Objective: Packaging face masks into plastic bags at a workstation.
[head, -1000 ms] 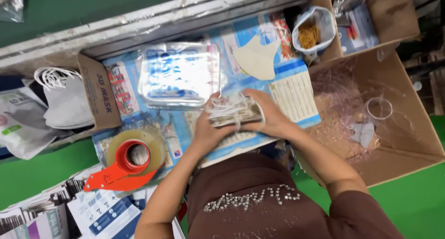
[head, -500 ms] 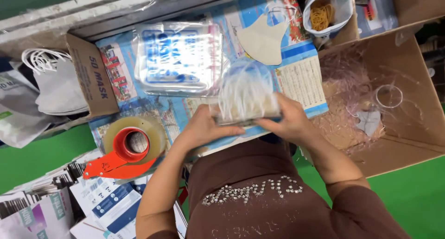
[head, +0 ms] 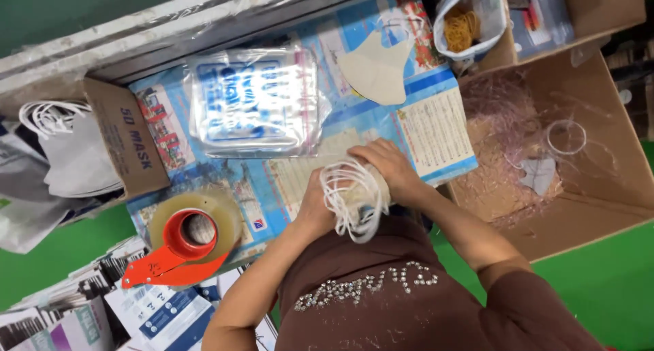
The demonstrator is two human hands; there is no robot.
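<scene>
Both hands hold one stack of white face masks (head: pixel 352 194) just above the table's near edge, close to my body. My left hand (head: pixel 315 204) grips the stack's left side. My right hand (head: pixel 385 167) covers its top and right side. White ear loops hang out of the stack toward me. Beyond my hands lies a pile of clear plastic bags with blue print (head: pixel 253 100). A single beige mask (head: pixel 377 68) lies flat farther back on the printed blue table sheet (head: pixel 436 130).
A tape dispenser with an orange-red handle (head: pixel 182 245) sits at front left. A small cardboard box (head: pixel 126 140) with white masks (head: pixel 68 153) stands at left. A large open carton (head: pixel 579 160) stands at right, a bag of rubber bands (head: pixel 466 24) behind it. Printed packets (head: pixel 146 313) lie at lower left.
The mask stack was lifted and turned upright half a second ago; now it is back down near the table edge, pressed between both hands with the ear loops toward me.
</scene>
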